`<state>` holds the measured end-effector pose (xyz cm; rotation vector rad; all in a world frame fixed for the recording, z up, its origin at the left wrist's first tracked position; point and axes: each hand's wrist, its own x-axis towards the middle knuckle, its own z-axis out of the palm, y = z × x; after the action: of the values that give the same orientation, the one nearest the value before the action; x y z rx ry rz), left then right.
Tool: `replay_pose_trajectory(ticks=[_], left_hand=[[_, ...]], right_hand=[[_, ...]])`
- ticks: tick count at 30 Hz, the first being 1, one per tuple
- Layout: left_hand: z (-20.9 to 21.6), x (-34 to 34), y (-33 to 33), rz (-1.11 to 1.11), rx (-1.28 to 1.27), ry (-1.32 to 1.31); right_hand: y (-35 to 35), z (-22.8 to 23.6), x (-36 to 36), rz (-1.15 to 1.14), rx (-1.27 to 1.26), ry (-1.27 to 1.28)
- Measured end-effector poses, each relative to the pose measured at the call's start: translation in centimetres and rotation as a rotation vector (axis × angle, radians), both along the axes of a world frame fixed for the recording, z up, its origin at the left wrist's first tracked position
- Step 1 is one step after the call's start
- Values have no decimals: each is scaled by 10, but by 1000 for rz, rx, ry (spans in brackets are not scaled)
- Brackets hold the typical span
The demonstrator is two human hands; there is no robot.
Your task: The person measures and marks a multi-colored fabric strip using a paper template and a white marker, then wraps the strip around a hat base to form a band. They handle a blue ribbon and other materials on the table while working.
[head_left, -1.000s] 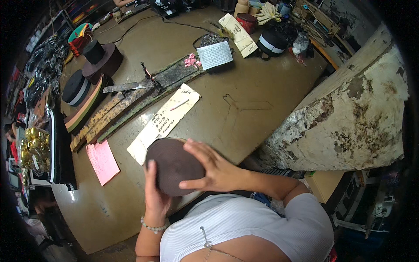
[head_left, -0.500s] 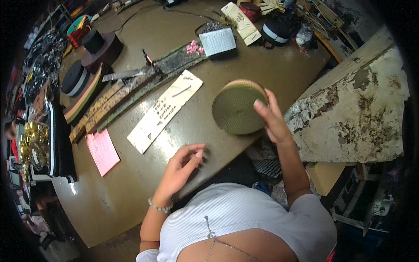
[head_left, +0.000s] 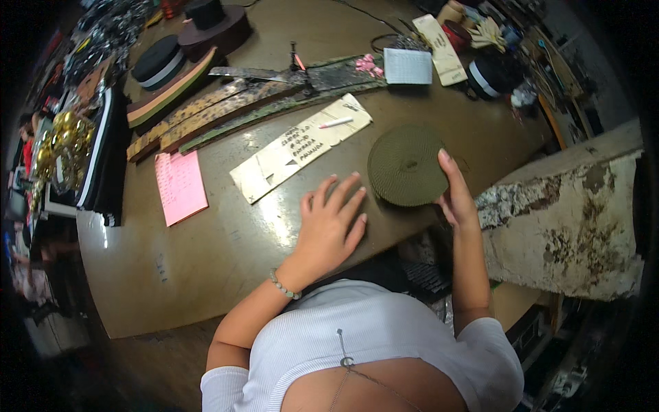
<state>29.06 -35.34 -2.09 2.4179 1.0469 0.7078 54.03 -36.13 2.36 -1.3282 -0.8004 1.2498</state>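
Note:
A round, tightly coiled roll of olive green webbing point(head_left: 405, 168) is at the table's near right, its spiral face turned up. My right hand point(head_left: 458, 196) grips its right edge, thumb against the rim and the other fingers partly hidden under it. Just left of the roll, my left hand point(head_left: 331, 223) is open, palm down with fingers spread, over the tabletop and holding nothing. Beyond that hand lies a long cream card template point(head_left: 295, 152) with handwriting and cut notches. A white and pink pen point(head_left: 336, 123) rests on it.
A wooden jig point(head_left: 237, 110) with a metal blade point(head_left: 248, 73) crosses the table point(head_left: 226, 261). Pink paper point(head_left: 180, 189) lies at left, near gold rings point(head_left: 68, 147) in plastic. More strap rolls stand at back left. A peeling whitish block point(head_left: 570, 233) borders the right side.
The roll has gone from tilted to flatter, with its tan side no longer showing. My left hand has reached forward and spread its fingers. The whole view has shifted.

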Motion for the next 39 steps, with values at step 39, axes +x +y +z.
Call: replay_pose_trajectory(ticks=[39], left_hand=[[-48,7,-13,-25,119,213]], right_hand=[[-8,0,-77,-107,338,-1001]])
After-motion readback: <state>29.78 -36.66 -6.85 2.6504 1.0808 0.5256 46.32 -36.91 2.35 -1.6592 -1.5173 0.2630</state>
